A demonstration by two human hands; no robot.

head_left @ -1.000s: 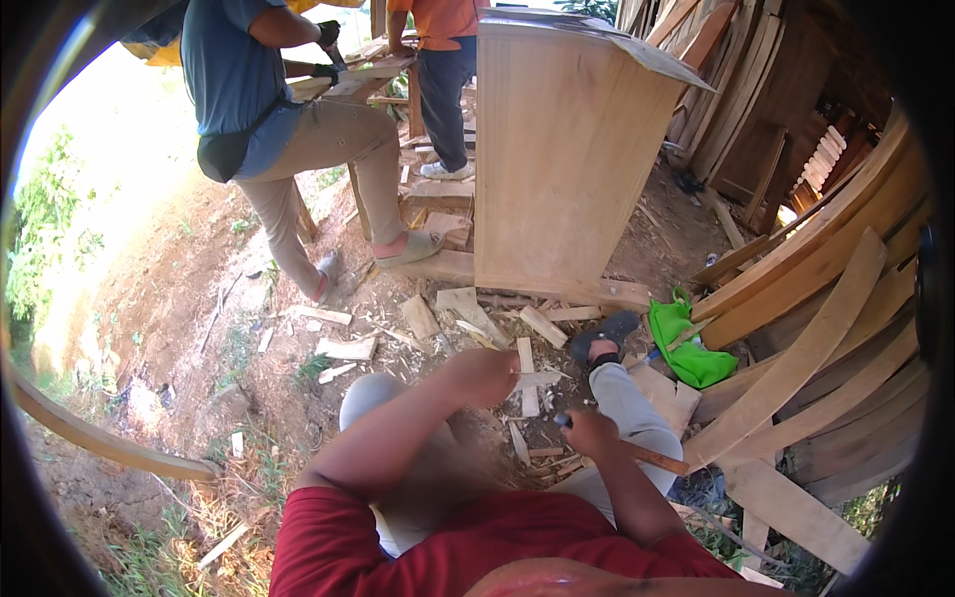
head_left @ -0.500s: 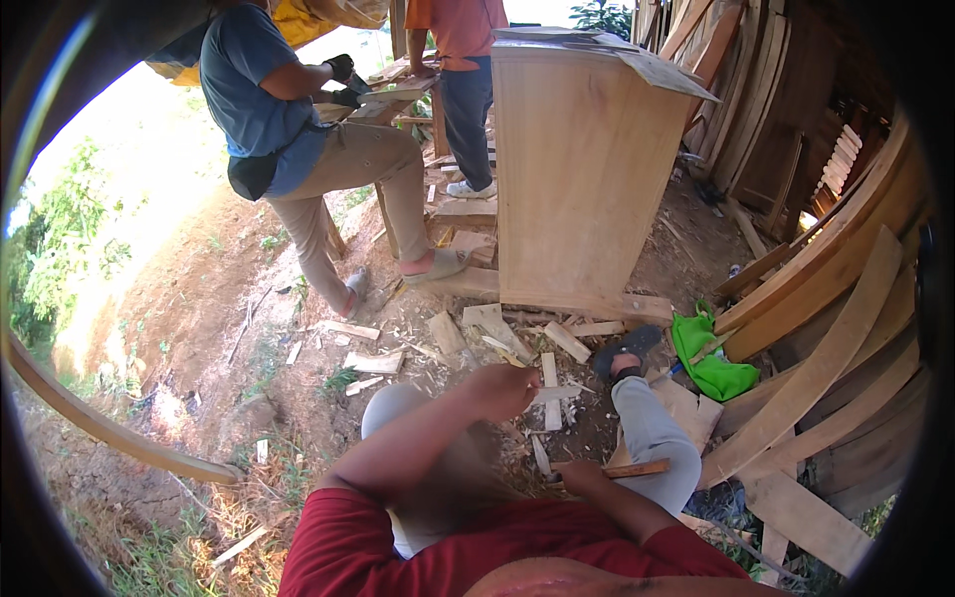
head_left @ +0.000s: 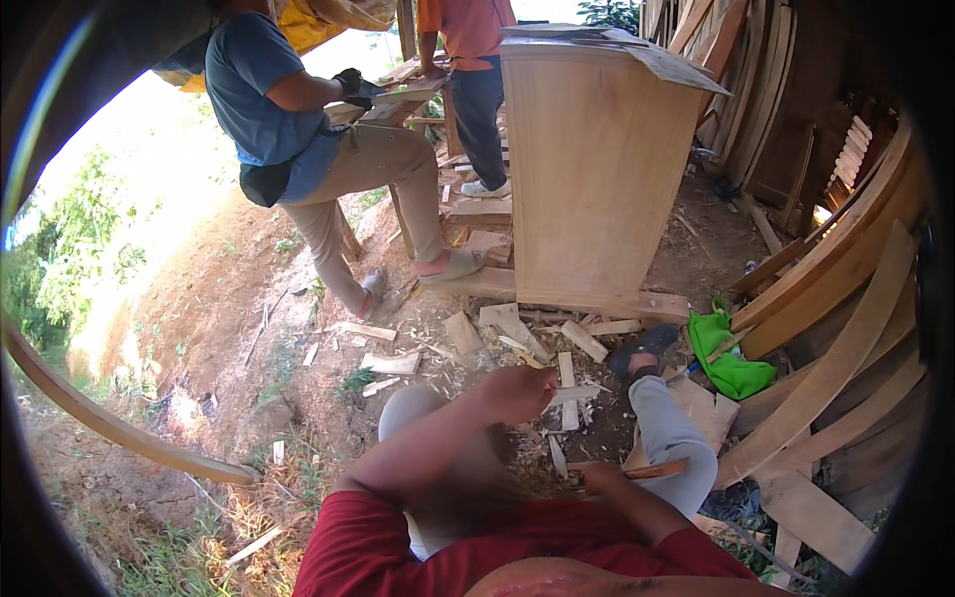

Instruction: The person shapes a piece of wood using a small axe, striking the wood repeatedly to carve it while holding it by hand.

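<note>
My left hand [head_left: 519, 394] is closed in front of my bent knee, above the littered ground. From its fingers a thin, pale, pointed piece [head_left: 577, 395] sticks out to the right; whether it is a blade or a wood sliver I cannot make out. Lower and to the right, my right hand [head_left: 603, 480] is wrapped round a brown wooden handle [head_left: 659, 469]. That handle crosses my lower leg, and whatever is at its left end is too small to tell. Below the left hand, a narrow pale wood strip [head_left: 568, 370] lies on the dirt.
A tall wooden cabinet [head_left: 597, 179] stands ahead. A person in blue [head_left: 261, 99] with dark gloves works at a plank stand, beside a person in orange [head_left: 473, 40]. Offcuts [head_left: 390, 363], a green bag [head_left: 731, 368] and long curved boards [head_left: 836, 358] lie around.
The whole scene has shifted slightly to the right in the picture. Both hands keep nearly the same places over my legs, with the same things in them.
</note>
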